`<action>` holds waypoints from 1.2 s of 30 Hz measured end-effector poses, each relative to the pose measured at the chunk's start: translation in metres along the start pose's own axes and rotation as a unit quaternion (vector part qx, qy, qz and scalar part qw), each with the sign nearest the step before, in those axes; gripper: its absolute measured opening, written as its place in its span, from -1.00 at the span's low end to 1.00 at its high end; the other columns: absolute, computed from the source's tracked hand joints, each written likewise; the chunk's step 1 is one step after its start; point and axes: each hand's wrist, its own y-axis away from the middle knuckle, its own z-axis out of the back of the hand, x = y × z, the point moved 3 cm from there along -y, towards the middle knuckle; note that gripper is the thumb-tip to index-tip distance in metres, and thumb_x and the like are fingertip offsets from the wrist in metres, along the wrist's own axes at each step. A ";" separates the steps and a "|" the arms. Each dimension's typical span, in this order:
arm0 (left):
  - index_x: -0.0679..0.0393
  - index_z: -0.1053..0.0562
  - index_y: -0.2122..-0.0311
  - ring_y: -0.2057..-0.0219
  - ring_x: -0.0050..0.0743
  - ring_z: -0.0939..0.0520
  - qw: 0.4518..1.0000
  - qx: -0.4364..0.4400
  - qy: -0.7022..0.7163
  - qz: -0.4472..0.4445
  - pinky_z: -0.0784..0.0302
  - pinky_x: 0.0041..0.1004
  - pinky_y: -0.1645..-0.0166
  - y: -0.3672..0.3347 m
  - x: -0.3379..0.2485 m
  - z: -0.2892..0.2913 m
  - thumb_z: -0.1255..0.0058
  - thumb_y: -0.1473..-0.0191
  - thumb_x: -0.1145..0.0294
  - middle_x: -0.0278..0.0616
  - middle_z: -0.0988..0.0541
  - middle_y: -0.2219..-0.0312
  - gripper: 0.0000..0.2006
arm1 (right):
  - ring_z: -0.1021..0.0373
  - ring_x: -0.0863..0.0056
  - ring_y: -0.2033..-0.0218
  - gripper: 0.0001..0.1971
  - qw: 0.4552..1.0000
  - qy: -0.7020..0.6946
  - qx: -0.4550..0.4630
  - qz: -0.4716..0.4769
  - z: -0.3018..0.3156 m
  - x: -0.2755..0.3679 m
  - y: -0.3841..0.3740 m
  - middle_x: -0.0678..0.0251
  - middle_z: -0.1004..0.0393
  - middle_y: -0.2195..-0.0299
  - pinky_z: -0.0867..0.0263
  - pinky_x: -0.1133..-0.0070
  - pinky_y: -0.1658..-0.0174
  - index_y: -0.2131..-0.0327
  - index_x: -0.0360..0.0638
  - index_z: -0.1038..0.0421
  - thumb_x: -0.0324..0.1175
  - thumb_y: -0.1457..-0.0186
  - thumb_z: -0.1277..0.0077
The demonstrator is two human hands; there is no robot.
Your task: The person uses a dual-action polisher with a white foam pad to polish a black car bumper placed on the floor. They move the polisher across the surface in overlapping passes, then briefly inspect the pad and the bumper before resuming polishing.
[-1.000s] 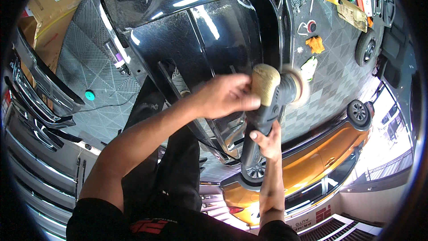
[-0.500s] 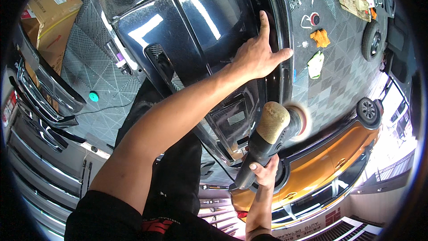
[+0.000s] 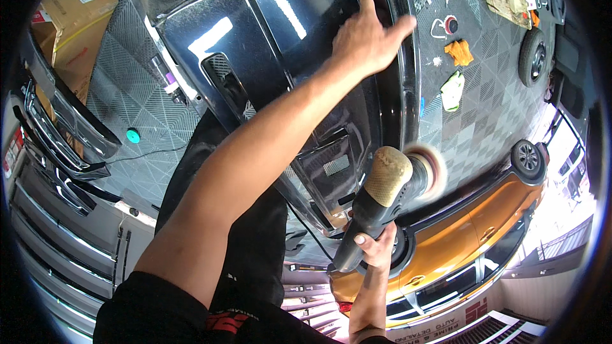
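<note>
A large glossy black car body panel [image 3: 306, 9] with rectangular cutouts fills the upper middle, bright light strips reflecting off it and dusty specks along its edges. Over its right side lies my left hand [image 3: 370, 37], index finger and thumb stretched out; whether it touches the surface is hard to tell. My right hand [image 3: 380, 246] grips the black handle of a power polisher [image 3: 389, 178], its thumb along the handle. The round polishing pad [image 3: 430, 169] is blurred, faces right and stands off the panel, beyond its lower right edge.
An orange car [image 3: 465, 223] stands at the lower right. On the tiled floor lie an orange cloth [image 3: 458, 53], a pale green cloth [image 3: 452, 91] and a red-and-black disc [image 3: 451, 25]. A cardboard box [image 3: 80, 22] and black bumper parts [image 3: 70, 124] are at left; a loose wheel [image 3: 532, 57] at right.
My left hand has moved up along the panel's right side, away from me. The polisher stays nearly in place in my right hand, its pad blurred in both frames.
</note>
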 end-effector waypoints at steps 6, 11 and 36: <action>0.44 0.39 -0.51 0.11 0.25 -0.77 0.991 0.127 0.031 0.001 -0.65 -0.10 -0.15 0.043 -0.009 -0.012 0.07 -0.24 -0.48 0.23 -0.72 0.28 0.26 | -0.54 0.46 0.15 -0.24 1.000 -0.009 0.001 -0.013 0.001 -0.007 0.000 0.25 -0.62 0.14 -0.48 0.47 0.02 -0.09 -0.39 -0.44 -0.19 0.13 -0.56; 0.48 0.38 -0.50 -0.05 0.40 -0.69 0.998 0.028 0.057 0.018 -0.57 -0.10 -0.25 0.008 -0.011 0.002 0.05 -0.22 -0.48 0.53 -0.58 -0.02 0.29 | -0.55 0.44 0.14 -0.23 1.000 -0.018 0.009 -0.013 0.001 -0.006 0.002 0.23 -0.61 0.12 -0.48 0.47 0.03 -0.10 -0.39 -0.43 -0.19 0.13 -0.56; 0.50 0.29 -0.51 0.06 0.13 -0.78 0.997 0.074 0.033 0.017 -0.60 -0.17 -0.19 0.048 -0.003 -0.017 0.06 -0.23 -0.48 0.21 -0.72 0.22 0.25 | -0.58 0.45 0.23 -0.23 0.999 -0.035 -0.005 -0.009 0.003 -0.027 0.028 0.23 -0.65 0.20 -0.52 0.50 0.10 -0.07 -0.38 -0.43 -0.20 0.15 -0.61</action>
